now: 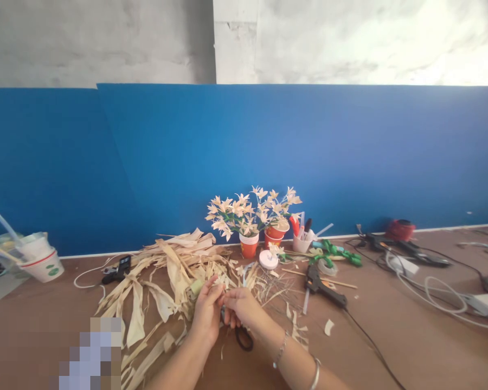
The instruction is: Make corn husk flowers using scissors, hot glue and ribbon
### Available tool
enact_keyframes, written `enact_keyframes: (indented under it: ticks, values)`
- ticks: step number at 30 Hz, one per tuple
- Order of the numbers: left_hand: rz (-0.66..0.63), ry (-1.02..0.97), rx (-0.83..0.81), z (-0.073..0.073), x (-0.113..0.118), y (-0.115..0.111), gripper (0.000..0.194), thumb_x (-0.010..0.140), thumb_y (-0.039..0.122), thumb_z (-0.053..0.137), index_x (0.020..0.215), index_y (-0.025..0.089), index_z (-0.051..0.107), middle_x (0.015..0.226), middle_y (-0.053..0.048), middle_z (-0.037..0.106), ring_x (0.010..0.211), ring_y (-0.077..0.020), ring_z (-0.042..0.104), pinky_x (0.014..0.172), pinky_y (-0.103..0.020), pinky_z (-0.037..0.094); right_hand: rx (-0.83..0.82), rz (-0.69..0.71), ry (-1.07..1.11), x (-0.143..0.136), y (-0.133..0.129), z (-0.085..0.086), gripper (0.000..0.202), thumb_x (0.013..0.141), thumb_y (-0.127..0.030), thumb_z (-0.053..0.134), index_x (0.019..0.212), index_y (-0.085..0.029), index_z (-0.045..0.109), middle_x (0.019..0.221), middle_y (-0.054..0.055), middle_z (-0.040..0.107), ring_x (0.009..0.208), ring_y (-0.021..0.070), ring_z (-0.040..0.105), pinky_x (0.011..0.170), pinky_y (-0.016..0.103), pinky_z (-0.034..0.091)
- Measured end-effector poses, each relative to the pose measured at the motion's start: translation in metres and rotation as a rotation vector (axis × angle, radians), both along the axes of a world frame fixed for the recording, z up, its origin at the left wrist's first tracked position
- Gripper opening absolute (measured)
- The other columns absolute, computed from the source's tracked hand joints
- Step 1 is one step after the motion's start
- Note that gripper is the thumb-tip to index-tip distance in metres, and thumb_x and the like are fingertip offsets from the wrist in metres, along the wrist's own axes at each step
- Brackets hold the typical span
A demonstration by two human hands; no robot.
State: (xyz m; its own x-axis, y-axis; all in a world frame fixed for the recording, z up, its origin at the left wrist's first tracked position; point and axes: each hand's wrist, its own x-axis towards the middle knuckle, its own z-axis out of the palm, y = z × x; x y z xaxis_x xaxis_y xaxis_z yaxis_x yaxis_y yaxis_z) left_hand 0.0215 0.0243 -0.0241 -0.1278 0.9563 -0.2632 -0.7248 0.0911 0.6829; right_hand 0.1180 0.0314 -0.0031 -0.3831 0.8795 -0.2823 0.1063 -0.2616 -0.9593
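My left hand (206, 309) and my right hand (243, 307) meet over the middle of the table, fingertips close together. Both are closed in a pinch. What they hold is too small and too hidden to make out; pale husk-like scraps show just beyond the fingertips. To the left and behind lies a heap of dry, straw-coloured husk strips (174, 262). Under my right hand a black loop (244, 339) sticks out, the rest of it covered. Farther back, pale artificial flowers (239, 208) on green stems stand in a red and white paper cup (249, 246).
A black hot glue gun (323, 287) with its cord lies to the right. Nearby are a white round lid-like thing (268, 259), green ribbon-like pieces (341, 253) and a tape roll (326, 266). Cables (435, 290) spread at far right; a paper bowl (43, 262) stands at left.
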Motion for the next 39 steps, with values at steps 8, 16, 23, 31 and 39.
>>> enact_keyframes:
  ticks: [8,16,23,31,39]
  values:
    - [-0.008,0.023,-0.006,0.001,0.001,-0.002,0.059,0.056,0.022,0.075,0.108,0.022,0.049,0.06,0.005,0.057,0.041,-0.01,0.052,0.036,-0.019,0.038,-0.006,0.026,0.005,0.001,-0.001,0.0,0.014,0.07,-0.024,0.045,0.067,-0.014,0.054,0.039,-0.003,0.056,0.028,0.0068,0.045,0.031,0.015,0.024]
    - [0.021,0.051,-0.002,0.0,0.0,-0.001,0.057,0.053,0.022,0.077,0.104,0.02,0.051,0.063,0.003,0.061,0.047,-0.0102,0.056,0.042,-0.019,0.042,-0.013,0.028,-0.027,-0.001,-0.001,-0.004,0.019,0.075,-0.029,0.049,0.064,-0.013,0.051,0.044,-0.001,0.06,0.034,0.0083,0.054,0.033,0.014,0.028]
    - [0.028,0.041,-0.013,0.0,0.002,0.0,0.057,0.053,0.018,0.076,0.104,0.02,0.05,0.064,0.003,0.062,0.047,-0.0108,0.057,0.042,-0.019,0.042,-0.028,-0.001,0.037,-0.003,-0.005,0.002,0.022,0.073,-0.032,0.051,0.063,-0.013,0.051,0.044,0.002,0.06,0.033,0.009,0.053,0.031,0.014,0.028]
    - [0.002,0.01,0.023,-0.001,0.003,-0.001,0.06,0.053,0.021,0.077,0.107,0.022,0.049,0.06,0.005,0.059,0.041,-0.0093,0.053,0.038,-0.018,0.04,-0.034,0.003,0.061,0.0,-0.003,0.003,0.028,0.068,-0.04,0.055,0.062,-0.013,0.051,0.046,0.003,0.061,0.035,0.0099,0.054,0.032,0.015,0.029]
    - [-0.057,0.017,0.032,0.008,0.006,-0.004,0.047,0.06,0.028,0.074,0.098,0.022,0.047,0.078,-0.001,0.065,0.045,-0.0126,0.056,0.038,-0.023,0.041,0.052,0.011,0.068,0.008,0.005,0.002,0.04,0.065,-0.052,0.055,0.067,-0.013,0.052,0.053,0.004,0.062,0.04,0.0098,0.055,0.037,0.017,0.033]
